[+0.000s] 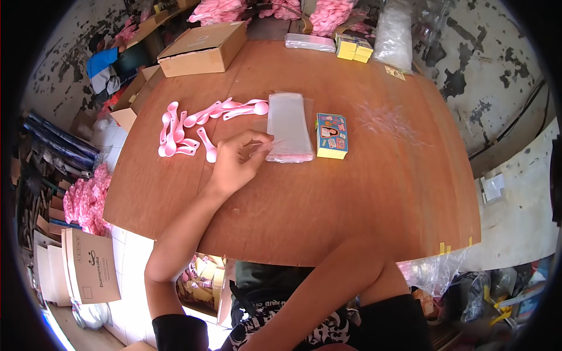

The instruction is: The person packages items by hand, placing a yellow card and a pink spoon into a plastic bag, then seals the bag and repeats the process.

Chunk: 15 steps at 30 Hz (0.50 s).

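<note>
My left hand (239, 159) is at the left side of a stack of clear plastic bags (288, 126), thumb and fingers pinched together. Between the fingertips a thin clear plastic bag (280, 144) seems to be held by its edge. Several pink plastic spoons (173, 131) lie loose to the left and beyond this hand; one spoon (206, 145) is right beside the knuckles. Just right of the bags sits a small stack of blue-topped cards (332, 136) with yellow sides. My right forearm (328, 286) bends back toward my body, and its hand is out of the picture.
The wooden table (328, 205) carries a cardboard box (202, 50), more clear bags (310, 42), yellow card stacks (353, 48) and a plastic roll (393, 38) at its far side. Clear plastic strands (389, 121) lie at right. A person (104, 65) is at far left.
</note>
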Motion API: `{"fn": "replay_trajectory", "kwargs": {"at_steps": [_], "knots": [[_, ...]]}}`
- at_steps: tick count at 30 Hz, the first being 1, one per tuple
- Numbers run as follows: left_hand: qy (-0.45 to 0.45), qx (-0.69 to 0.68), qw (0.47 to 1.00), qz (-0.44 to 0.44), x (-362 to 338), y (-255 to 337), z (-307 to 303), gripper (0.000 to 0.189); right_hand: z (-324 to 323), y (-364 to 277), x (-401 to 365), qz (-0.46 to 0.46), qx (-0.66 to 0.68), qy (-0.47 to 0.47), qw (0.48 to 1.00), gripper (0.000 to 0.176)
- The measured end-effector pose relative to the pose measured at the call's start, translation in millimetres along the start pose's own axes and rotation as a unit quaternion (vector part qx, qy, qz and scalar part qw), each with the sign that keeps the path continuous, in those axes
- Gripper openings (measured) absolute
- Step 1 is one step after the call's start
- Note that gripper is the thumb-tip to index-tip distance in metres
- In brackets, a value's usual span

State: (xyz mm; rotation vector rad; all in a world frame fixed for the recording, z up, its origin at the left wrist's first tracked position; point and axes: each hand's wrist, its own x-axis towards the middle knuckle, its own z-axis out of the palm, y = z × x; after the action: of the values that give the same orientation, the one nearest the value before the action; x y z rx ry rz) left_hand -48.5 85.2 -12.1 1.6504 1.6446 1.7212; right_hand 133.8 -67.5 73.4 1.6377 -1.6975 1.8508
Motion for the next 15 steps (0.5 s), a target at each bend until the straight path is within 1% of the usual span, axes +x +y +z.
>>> {"fn": "replay_trajectory", "kwargs": {"at_steps": [2,3,4,5,6,7,8,9,11,13,15], "knots": [[0.001,0.003,1.0,-0.02,1,6,-5,0.009,-13,-3,-18,0.036,-0.007,0.003,0.999,0.021],[0.004,0.001,1.0,-0.022,0,3,-7,0.009,-19,-3,-31,0.073,-0.039,-0.001,0.997,0.021],[0.012,-0.03,0.999,-0.038,0,-1,-8,0.009,-31,-6,-47,0.137,-0.096,-0.02,0.986,0.029],[0.021,-0.061,0.997,-0.053,0,-3,-9,0.01,-42,-3,-65,0.162,-0.2,0.006,0.966,0.01],[0.025,-0.063,0.996,-0.053,0,-4,-9,0.01,-60,-11,-89,0.214,-0.306,-0.059,0.926,0.011],[0.033,-0.132,0.987,-0.086,0,-3,-8,0.011,-90,-31,-94,0.281,-0.364,-0.169,0.872,0.013],[0.039,-0.201,0.972,-0.118,-1,-3,-8,0.012,-115,-45,-99,0.323,-0.426,-0.144,0.833,0.012],[0.042,-0.203,0.971,-0.119,-1,-3,-8,0.012,-131,-56,-109,0.352,-0.499,-0.056,0.79,0.008],[0.033,-0.227,0.966,-0.121,-1,-3,-9,0.012,-169,-76,-134,0.368,-0.614,0.06,0.696,0.008],[0.031,-0.218,0.967,-0.127,0,-3,-10,0.011,-205,-95,-166,0.478,-0.67,0.098,0.559,0.009],[0.031,-0.21,0.968,-0.133,1,-3,-11,0.01,-224,-118,-179,0.55,-0.657,0.137,0.497,0.02]]}}
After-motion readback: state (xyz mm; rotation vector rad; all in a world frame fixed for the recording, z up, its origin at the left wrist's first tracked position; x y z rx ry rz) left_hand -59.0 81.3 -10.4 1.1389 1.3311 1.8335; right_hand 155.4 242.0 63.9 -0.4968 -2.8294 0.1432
